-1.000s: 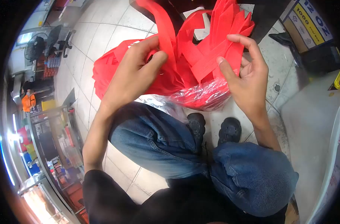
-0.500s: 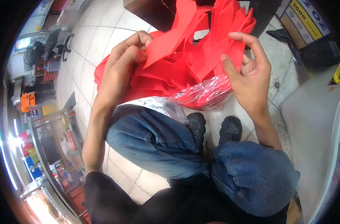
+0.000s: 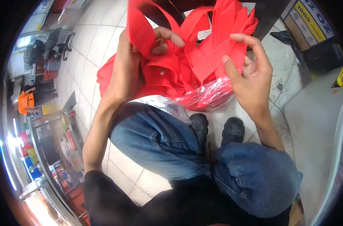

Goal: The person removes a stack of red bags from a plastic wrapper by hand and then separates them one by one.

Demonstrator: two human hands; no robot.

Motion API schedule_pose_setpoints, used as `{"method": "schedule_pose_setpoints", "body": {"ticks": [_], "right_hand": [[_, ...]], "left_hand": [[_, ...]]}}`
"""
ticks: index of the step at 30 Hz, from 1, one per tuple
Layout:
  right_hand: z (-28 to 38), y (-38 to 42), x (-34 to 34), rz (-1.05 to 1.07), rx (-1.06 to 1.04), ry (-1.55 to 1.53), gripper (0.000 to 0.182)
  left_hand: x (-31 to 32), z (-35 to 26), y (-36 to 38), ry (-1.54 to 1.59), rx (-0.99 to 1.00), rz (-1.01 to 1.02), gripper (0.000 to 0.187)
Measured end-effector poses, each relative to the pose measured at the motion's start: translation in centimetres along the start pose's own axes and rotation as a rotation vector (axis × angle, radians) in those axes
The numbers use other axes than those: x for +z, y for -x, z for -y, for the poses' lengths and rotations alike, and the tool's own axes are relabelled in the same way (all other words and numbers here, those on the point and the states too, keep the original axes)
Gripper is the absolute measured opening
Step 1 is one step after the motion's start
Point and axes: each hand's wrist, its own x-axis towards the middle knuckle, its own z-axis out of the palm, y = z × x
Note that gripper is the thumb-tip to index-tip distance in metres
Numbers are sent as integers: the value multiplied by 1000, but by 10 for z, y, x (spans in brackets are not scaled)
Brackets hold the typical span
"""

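Between my hands is a bundle of red cloth bags (image 3: 162, 77) with long flat straps, its lower right side inside clear plastic wrap (image 3: 207, 96). My left hand (image 3: 126, 67) is curled on the bundle's left side, with a looped red strap (image 3: 139, 32) running through its bent fingers. Part of that grip is hidden behind the strap. On the right, my right hand (image 3: 254, 71) pinches a gathered stack of red straps (image 3: 216, 60) between thumb and fingers. Stitching shows on the straps. The bundle is above my knees and shoes.
A dark piece of furniture (image 3: 269, 15) stands behind the bundle. To the right are a printed carton (image 3: 310, 22) and a pale translucent container (image 3: 310, 116). At left are a metal rack (image 3: 47, 116), a fan (image 3: 34, 51) and a person in orange (image 3: 25, 101).
My left hand has turned and shifted, and the strap at it now loops upward instead of lying as a flat flap. My right hand stays nearly still. The person in orange has shifted slightly.
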Motion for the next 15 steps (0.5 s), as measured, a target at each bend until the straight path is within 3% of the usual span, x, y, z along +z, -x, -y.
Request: {"method": "schedule_pose_setpoints", "body": {"ticks": [3, 5, 9, 10, 11, 13, 15], "right_hand": [[-1, 0, 1, 1, 38, 10, 45], [-4, -2, -2, -7, -3, 43, 46], [-2, -3, -4, -27, -31, 15, 46], [-2, -2, -2, -28, -2, 5, 46], [-2, -1, 0, -25, 28, -7, 46], [-2, 1, 4, 11, -1, 22, 46], [-3, 1, 6, 48, -31, 51, 45]], "left_hand": [[11, -3, -7, 258, -16, 55, 90], [25, -10, -5, 412, 99, -22, 95], [21, -6, -3, 356, 123, -47, 90], [24, -7, -4, -17, 68, -168, 80], [32, -4, -7, -10, -26, -302, 68], [35, -4, -9, -464, 71, -188, 57], [32, -1, -14, -529, 63, -154, 46]]}}
